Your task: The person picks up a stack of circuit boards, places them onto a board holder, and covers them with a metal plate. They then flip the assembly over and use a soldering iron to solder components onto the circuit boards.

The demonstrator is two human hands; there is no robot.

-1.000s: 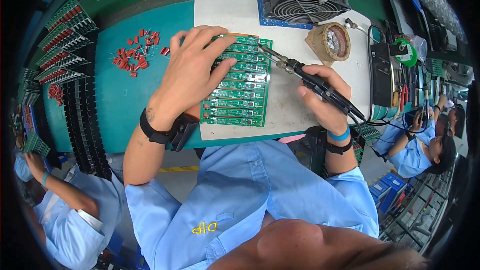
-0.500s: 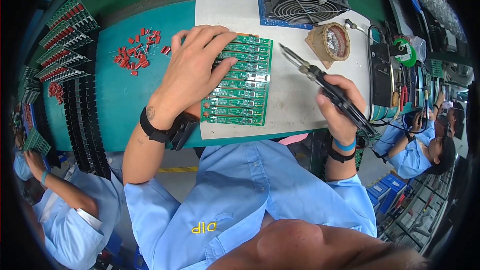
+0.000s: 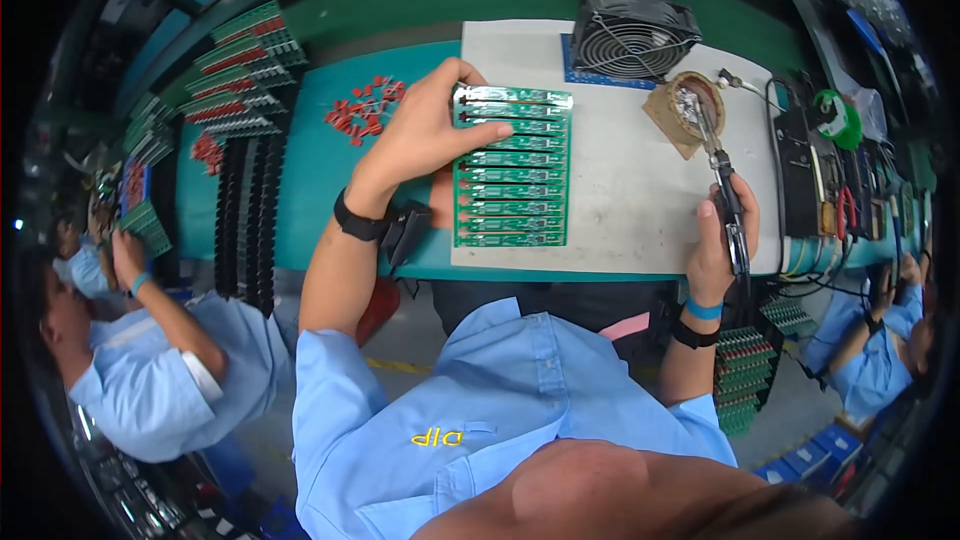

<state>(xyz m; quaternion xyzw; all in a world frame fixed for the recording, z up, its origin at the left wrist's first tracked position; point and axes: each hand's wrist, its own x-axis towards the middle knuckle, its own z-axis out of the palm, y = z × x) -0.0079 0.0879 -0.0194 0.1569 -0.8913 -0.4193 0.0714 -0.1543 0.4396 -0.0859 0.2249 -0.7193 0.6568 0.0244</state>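
Observation:
My left hand (image 3: 425, 130) grips the upper left part of a green circuit board panel (image 3: 515, 180), thumb on top and the other fingers curled at its far edge, partly hidden. The panel is made of several narrow strips with small parts on them. In my right hand (image 3: 712, 245) is a soldering iron (image 3: 729, 202) with a dark handle. Its metal tip reaches into a round brown cup (image 3: 675, 112) with silvery material inside, which stands on a tan square base. Red components (image 3: 352, 120) with thin wire legs lie in a loose pile beyond my left forearm.
A black fan (image 3: 635, 35) stands on a blue mat at the back. At right are a dark tool holder (image 3: 797, 170), a green spool (image 3: 840, 120) and cables. Stacked boards (image 3: 245, 65) and black racks (image 3: 245, 210) fill the left. Co-workers sit on both sides.
The soldering iron's tip has moved from beside the panel to the right, into the round cup. My left hand has shifted to hold the panel's upper left edge. The view has also shifted.

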